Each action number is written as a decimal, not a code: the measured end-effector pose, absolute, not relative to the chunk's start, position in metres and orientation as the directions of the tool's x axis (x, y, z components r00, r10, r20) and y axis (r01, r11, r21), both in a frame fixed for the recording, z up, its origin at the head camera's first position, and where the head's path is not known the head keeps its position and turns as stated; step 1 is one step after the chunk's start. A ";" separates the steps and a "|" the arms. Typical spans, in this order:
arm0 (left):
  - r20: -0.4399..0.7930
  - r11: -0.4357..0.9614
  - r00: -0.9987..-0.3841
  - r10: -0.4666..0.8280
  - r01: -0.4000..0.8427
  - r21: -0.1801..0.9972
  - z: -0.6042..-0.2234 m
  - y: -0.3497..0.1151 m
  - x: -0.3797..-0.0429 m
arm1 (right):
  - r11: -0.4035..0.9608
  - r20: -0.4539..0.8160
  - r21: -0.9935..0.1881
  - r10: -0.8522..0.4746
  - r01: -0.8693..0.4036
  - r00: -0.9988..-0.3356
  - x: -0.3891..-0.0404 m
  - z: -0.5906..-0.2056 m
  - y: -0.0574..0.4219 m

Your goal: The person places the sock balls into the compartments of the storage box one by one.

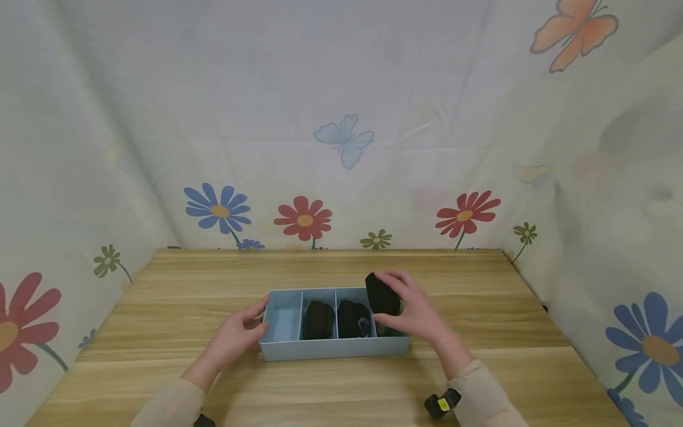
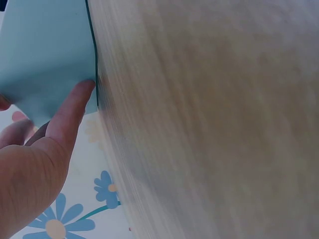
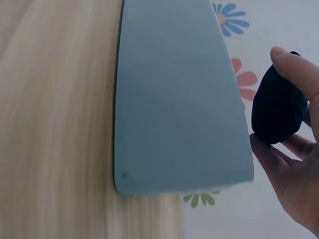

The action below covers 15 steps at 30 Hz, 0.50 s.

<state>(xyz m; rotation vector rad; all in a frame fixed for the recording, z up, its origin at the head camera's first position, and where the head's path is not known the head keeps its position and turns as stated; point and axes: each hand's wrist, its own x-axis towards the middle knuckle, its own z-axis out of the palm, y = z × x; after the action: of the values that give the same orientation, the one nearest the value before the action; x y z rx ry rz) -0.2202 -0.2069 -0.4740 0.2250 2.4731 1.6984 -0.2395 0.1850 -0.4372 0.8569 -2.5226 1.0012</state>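
Note:
A light-blue box with dividers stands on the wooden table. My left hand is at its left end, the fairly straight fingers touching the end wall; in the left wrist view one fingertip rests low on that wall. Above the rightmost compartment, my right hand pinches a black sock bundle between thumb and fingers. The right wrist view shows the same bundle clear of the box wall. Two more dark bundles sit in the middle compartments, one brownish-black, one black. My hand partly hides the rightmost compartment.
The leftmost compartment shows its bare floor. Wood-grain tabletop surrounds the box. A flowered cloth hangs behind and beside the table. A small black device is at the right wrist.

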 end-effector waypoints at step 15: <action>-0.031 0.361 -0.981 0.192 0.041 0.932 -0.474 -0.207 -0.220 | 0.531 0.410 -0.556 -0.493 -0.639 -0.767 -0.233 -0.431 0.142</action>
<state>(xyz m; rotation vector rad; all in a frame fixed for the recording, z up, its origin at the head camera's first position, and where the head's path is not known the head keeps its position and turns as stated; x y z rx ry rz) -0.2196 -0.2069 -0.4739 0.2134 2.4783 1.6904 -0.2325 0.1416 -0.4310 0.9622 -2.5661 1.0575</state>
